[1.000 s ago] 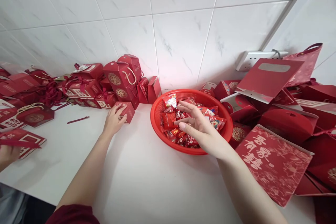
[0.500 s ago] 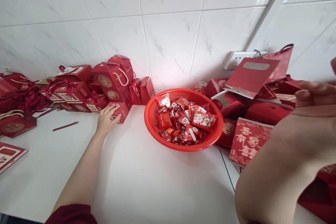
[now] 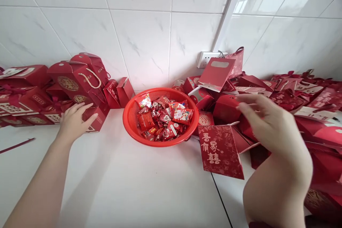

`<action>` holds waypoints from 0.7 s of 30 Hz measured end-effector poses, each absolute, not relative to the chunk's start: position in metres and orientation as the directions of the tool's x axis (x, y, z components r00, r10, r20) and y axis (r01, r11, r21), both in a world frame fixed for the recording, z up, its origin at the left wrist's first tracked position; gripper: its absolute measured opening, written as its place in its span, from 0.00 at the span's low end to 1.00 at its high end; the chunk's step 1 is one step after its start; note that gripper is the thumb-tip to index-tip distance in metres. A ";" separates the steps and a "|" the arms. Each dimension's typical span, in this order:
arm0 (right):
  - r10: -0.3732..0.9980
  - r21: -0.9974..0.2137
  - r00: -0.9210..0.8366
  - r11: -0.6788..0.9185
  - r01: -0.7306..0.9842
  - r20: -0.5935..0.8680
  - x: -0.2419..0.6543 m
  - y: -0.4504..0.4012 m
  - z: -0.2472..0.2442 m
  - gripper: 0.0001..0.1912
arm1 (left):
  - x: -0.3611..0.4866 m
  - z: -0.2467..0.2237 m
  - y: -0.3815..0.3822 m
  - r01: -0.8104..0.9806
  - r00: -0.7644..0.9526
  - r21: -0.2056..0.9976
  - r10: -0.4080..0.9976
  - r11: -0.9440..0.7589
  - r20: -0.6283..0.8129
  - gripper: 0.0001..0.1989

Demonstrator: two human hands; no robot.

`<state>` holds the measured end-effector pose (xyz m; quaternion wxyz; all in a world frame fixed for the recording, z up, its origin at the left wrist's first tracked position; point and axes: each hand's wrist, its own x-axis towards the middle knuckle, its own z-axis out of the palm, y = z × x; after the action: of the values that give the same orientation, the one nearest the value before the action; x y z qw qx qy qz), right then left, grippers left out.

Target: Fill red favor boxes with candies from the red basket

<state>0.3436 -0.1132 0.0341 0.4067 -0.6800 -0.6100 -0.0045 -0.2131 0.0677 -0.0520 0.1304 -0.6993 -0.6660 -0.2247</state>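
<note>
Both hands [image 3: 72, 123] [image 3: 275, 131] empty: L spread on box [image 3: 99, 119], R curled nr pile [image 3: 226, 109].

The single camera sits on the person's head, on the near side of the red basket [image 3: 160, 143] and higher than its rim, facing forward and down into it. It is close enough to show separate candies [image 3: 163, 117] inside. The view takes in the white table [image 3: 139, 185] before the basket, tiled wall [image 3: 144, 32] beyond it, and red boxes [image 3: 217, 73] at either side.
</note>
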 end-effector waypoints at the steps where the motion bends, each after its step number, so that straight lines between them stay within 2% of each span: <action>1: 0.881 -0.505 0.233 0.007 0.863 0.411 0.348 -0.113 0.029 0.15 | -0.200 -0.043 0.064 0.985 0.036 0.125 0.855 -0.117 0.517 0.26; 3: 0.950 -0.432 0.192 -0.070 0.899 0.246 0.351 -0.112 0.016 0.18 | -0.170 -0.026 0.055 0.961 0.148 0.118 0.828 -0.249 0.542 0.25; 5: 0.987 -0.350 0.111 -0.063 0.934 0.118 0.351 -0.111 0.000 0.21 | -0.139 -0.009 0.043 0.928 0.247 0.111 0.810 -0.355 0.532 0.23; 8: 0.997 -0.226 0.071 -0.068 0.972 0.008 0.353 -0.108 -0.018 0.23 | -0.096 0.013 0.022 0.868 0.359 0.137 0.795 -0.477 0.489 0.21; 11: 0.997 -0.223 0.077 -0.072 0.972 0.016 0.354 -0.106 -0.019 0.19 | -0.064 0.031 0.002 0.804 0.411 0.219 0.784 -0.552 0.466 0.20; 14: 0.998 -0.365 0.031 -0.011 0.931 0.050 0.350 -0.111 -0.004 0.13 | -0.044 0.042 -0.014 0.750 0.441 0.292 0.778 -0.593 0.448 0.17; 17: 0.984 -0.469 -0.015 0.100 0.877 0.180 0.344 -0.120 0.011 0.11 | -0.038 0.047 -0.026 0.715 0.472 0.356 0.791 -0.602 0.389 0.13; 19: 0.971 -0.452 -0.034 0.142 0.881 0.238 0.340 -0.123 0.012 0.10 | -0.041 0.046 -0.029 0.717 0.473 0.409 0.825 -0.564 0.309 0.13; 21: 0.979 -0.406 -0.086 0.156 0.900 0.185 0.337 -0.122 0.008 0.09 | -0.048 0.044 -0.029 0.738 0.455 0.434 0.856 -0.516 0.243 0.14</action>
<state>0.3367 -0.1225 0.0079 0.2092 -0.6428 -0.7309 0.0941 -0.0479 -0.0291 0.0440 -0.1342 -0.8424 -0.4732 -0.2199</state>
